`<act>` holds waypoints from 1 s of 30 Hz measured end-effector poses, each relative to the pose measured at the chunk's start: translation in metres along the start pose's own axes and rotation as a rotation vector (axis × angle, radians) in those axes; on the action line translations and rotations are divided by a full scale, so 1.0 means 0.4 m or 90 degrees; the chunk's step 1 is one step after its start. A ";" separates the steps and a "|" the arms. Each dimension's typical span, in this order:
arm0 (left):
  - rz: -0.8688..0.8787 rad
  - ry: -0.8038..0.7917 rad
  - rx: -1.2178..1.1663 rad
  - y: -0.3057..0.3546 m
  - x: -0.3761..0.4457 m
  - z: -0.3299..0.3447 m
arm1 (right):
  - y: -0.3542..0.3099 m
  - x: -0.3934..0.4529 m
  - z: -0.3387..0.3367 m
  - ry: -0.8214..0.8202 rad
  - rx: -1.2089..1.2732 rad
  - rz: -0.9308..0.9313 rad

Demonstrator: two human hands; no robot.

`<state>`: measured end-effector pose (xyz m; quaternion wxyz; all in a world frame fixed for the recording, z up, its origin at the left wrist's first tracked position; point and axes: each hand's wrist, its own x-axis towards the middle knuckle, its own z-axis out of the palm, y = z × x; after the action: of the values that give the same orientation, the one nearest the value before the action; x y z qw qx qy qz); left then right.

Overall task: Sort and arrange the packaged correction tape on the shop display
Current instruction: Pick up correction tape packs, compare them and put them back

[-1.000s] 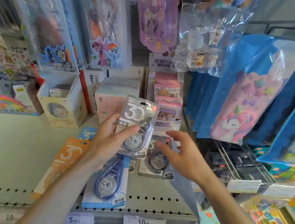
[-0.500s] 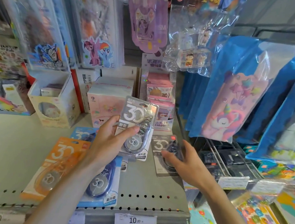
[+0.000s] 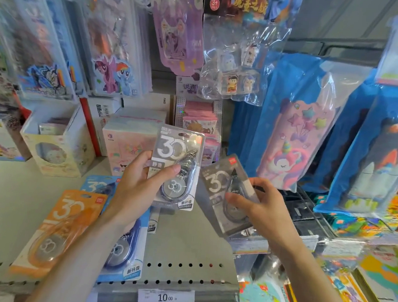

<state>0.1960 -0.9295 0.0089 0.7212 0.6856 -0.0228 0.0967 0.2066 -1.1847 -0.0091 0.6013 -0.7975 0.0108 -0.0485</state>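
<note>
Since the earlier frame, the right hand [image 3: 263, 210] has lifted the darker grey blister pack of correction tape [image 3: 229, 194] off the pale perforated metal shelf [image 3: 184, 250]; before, it lay flat under the palm. Now the thumb and curled fingers of this hand pinch it at its lower right part, tilted, just beside the other pack. The left hand [image 3: 137, 186] holds the light grey blister pack of correction tape [image 3: 176, 168] upright, thumb across the front and fingers behind it.

What can go wrong: the right pack is gripped only near one edge, so I judge it may slip or turn and fall when it is joined with the left one. Also the glossy plastic can slide between the fingers.

I count two grey packs in the hands. Below the left wrist lie one orange card pack [image 3: 52, 232] and one blue card pack [image 3: 125, 252], and one more blue pack [image 3: 96, 185] is partly hidden behind them. One white price label [image 3: 166, 297] reads 10.00.
</note>
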 end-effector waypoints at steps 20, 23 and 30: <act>0.117 0.178 0.008 0.122 -0.291 -0.350 | -0.162 -0.234 0.284 -0.170 0.236 -0.115; 0.127 0.178 0.020 0.144 -0.344 -0.498 | -0.216 -0.306 0.414 -0.164 0.241 -0.126; 0.152 0.170 0.057 0.212 -0.447 -0.869 | -0.345 -0.475 0.748 -0.155 0.270 -0.123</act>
<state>-0.0284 -0.6000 0.0423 0.6702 0.6902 -0.0038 0.2727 0.0388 -0.8454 0.0296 0.7445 -0.6509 -0.1483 -0.0106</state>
